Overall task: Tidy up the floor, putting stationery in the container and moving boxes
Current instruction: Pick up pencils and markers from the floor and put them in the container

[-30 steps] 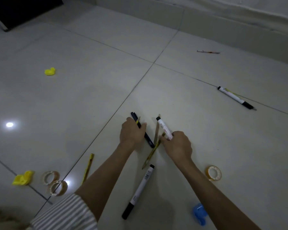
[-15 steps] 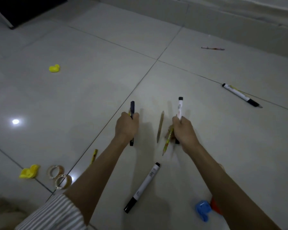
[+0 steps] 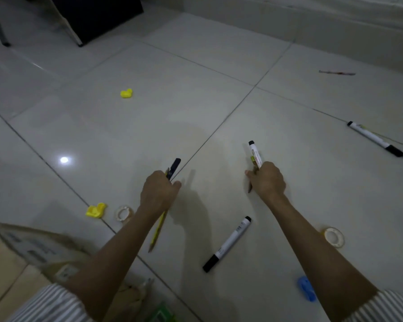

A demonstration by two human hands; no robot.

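Both forearms are being held out forward and low over the tiled floor (image 3: 219, 108), striped sleeves just showing at the near edge.

Left hand (image 3: 159, 194) is being kept fisted, knuckles up, clenched around a dark pen (image 3: 174, 167) and a yellow pencil (image 3: 158, 227). The pen's long axis is being pointed away and slightly right, its end sticking out beyond the fist; the pencil is being trailed back toward the body from the near side of the grip, tip nearest.

Right hand (image 3: 268, 180) is likewise being kept curled tight, grasping a white marker (image 3: 254, 153) and a thin brownish stick, its kind unclear. The marker is being held nearly upright in view, black cap away from the grip.

Nearer than both grips, between the forearms, a second white marker (image 3: 228, 244) is lying loose on the tiles, axis diagonal, dark end nearest. Far right of the right grip, a third marker (image 3: 372, 138) is lying well apart.
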